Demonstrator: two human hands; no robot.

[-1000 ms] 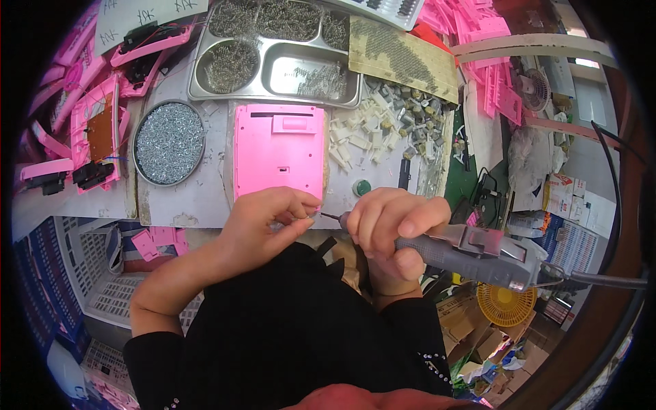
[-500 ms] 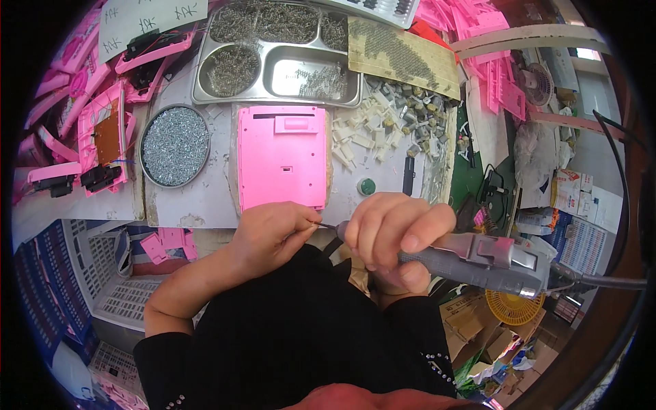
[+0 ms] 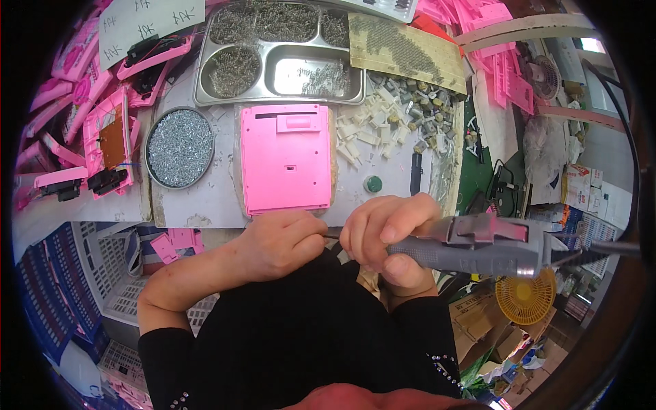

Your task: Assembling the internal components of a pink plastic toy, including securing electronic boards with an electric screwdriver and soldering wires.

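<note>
My right hand (image 3: 389, 236) grips a grey electric screwdriver (image 3: 478, 254), held nearly level with its bit pointing left and its cable leaving on the right. At the bit's end my left hand (image 3: 290, 242) is closed in a pinch. Whatever sits between those fingertips is hidden. Just beyond my hands a pink plastic panel (image 3: 287, 160) lies flat on the table, with a slot along its far end, a raised block and several small holes.
Left of the panel stands a round dish (image 3: 180, 147) of small silvery screws. Behind it is a compartmented steel tray (image 3: 280, 96) of springs. White plastic pieces (image 3: 369, 123), a green cap (image 3: 372, 184) and a board (image 3: 403, 51) lie right; pink casings (image 3: 106, 137) crowd the left.
My hands have drawn closer together along the bit, and the screwdriver has tipped slightly, its back end rising in view. The whole view has shifted a little. The pink panel stays in place.
</note>
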